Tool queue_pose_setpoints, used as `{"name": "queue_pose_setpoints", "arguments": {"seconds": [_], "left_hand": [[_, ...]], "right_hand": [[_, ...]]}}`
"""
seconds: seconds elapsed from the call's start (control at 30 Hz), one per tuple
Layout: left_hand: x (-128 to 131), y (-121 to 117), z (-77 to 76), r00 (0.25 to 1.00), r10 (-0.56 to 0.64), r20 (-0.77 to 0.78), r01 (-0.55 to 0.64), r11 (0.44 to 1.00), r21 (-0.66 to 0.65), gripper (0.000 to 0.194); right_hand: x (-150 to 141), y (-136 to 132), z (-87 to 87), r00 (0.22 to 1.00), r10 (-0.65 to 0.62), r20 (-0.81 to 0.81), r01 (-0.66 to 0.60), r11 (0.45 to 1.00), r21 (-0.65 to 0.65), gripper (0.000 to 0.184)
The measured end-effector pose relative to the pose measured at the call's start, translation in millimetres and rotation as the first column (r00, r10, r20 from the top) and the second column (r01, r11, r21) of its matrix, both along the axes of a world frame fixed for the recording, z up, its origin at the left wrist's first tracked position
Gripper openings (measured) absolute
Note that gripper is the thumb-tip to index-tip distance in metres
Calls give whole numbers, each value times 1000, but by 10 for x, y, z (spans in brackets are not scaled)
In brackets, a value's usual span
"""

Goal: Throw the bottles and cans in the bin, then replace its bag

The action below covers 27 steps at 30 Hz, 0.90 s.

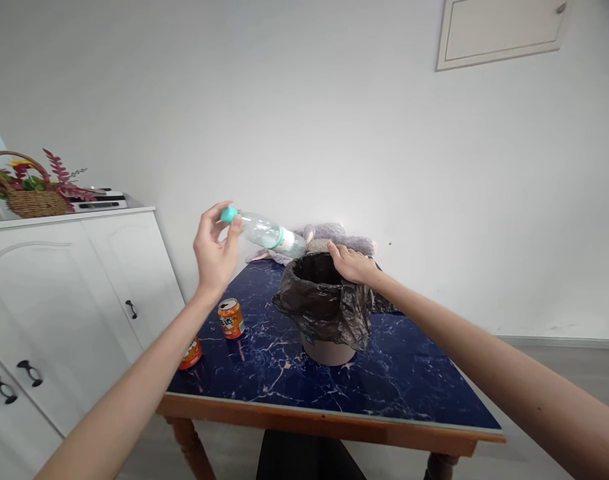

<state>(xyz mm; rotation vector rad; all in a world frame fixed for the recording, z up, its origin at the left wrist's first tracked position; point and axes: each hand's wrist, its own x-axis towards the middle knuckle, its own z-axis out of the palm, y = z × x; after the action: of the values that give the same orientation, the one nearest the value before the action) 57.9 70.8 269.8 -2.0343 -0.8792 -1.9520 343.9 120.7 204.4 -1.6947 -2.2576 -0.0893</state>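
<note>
My left hand (217, 250) pinches a clear plastic bottle (261, 230) by its teal cap. The bottle is tilted, its base pointing down to the right, near the left rim of a trash bin (329, 351). A black plastic bag (317, 310) lines the bin and hangs over its rim. My right hand (354, 265) grips the bag-covered rim on the right, with its thumb hidden. An orange soda can (231, 319) stands upright left of the bin. A second orange can (191, 355) is partly covered by my left forearm.
The bin stands on a dark blue marbled table (279, 380) with a wooden edge. Grey plush material (329, 233) lies at the back against the wall. A white cabinet (59, 280) on the left bears a wicker flower basket (37, 202).
</note>
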Motion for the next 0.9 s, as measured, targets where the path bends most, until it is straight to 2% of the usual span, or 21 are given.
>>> {"name": "queue_pose_setpoints", "arguments": {"seconds": [0.07, 0.13, 0.27, 0.33, 0.4, 0.47, 0.53, 0.57, 0.63, 0.67, 0.7, 0.73, 0.8, 0.9], "left_hand": [[248, -101, -42, 991, -131, -28, 128, 989, -75, 36], [437, -146, -157, 977, -202, -70, 187, 965, -184, 34], [667, -128, -405, 941, -289, -173, 202, 895, -397, 31], [729, -118, -461, 891, -357, -282, 192, 856, -479, 33], [757, -119, -460, 840, -381, -386, 157, 852, -499, 34], [736, -103, -424, 840, -329, -432, 105, 879, -465, 32], [644, -35, -387, 886, -228, -404, 44, 908, -416, 34], [565, 26, -379, 909, -164, -382, 2, 920, -391, 36], [347, 195, -394, 923, 15, -384, -161, 922, -353, 42], [211, 294, -422, 903, 116, -413, -272, 899, -344, 44], [63, 393, -463, 845, 212, -491, -414, 841, -350, 46], [-91, 488, -516, 805, 243, -542, -489, 789, -373, 46], [-398, 641, -654, 738, 239, -631, -586, 690, -425, 44], [-782, 751, -897, 647, 163, -745, -704, 503, -502, 57]], "right_hand": [[-1, -17, 17, 1000, -2, 6, 2, 1000, 5, 60], [-3, -32, 31, 1000, -2, 12, 2, 1000, 12, 61], [-13, -59, 38, 999, 3, 39, -4, 1000, 24, 61], [-18, -70, 36, 999, -1, 47, -1, 1000, 26, 60], [-21, -80, 36, 999, -8, 48, 7, 1000, 26, 59], [-24, -89, 40, 999, -15, 44, 14, 1000, 25, 58], [-26, -96, 47, 999, -20, 35, 19, 1000, 22, 58], [-27, -99, 51, 999, -22, 29, 22, 1000, 20, 58], [-28, -103, 58, 1000, -27, 13, 27, 1000, 16, 59], [-28, -104, 60, 1000, -29, 5, 29, 999, 14, 59], [-28, -104, 61, 1000, -30, -3, 30, 999, 12, 59], [-28, -104, 62, 999, -31, -12, 31, 999, 10, 59], [-27, -102, 63, 999, -35, -33, 35, 999, 6, 58], [-26, -99, 65, 997, -47, -68, 47, 999, -3, 59]]}}
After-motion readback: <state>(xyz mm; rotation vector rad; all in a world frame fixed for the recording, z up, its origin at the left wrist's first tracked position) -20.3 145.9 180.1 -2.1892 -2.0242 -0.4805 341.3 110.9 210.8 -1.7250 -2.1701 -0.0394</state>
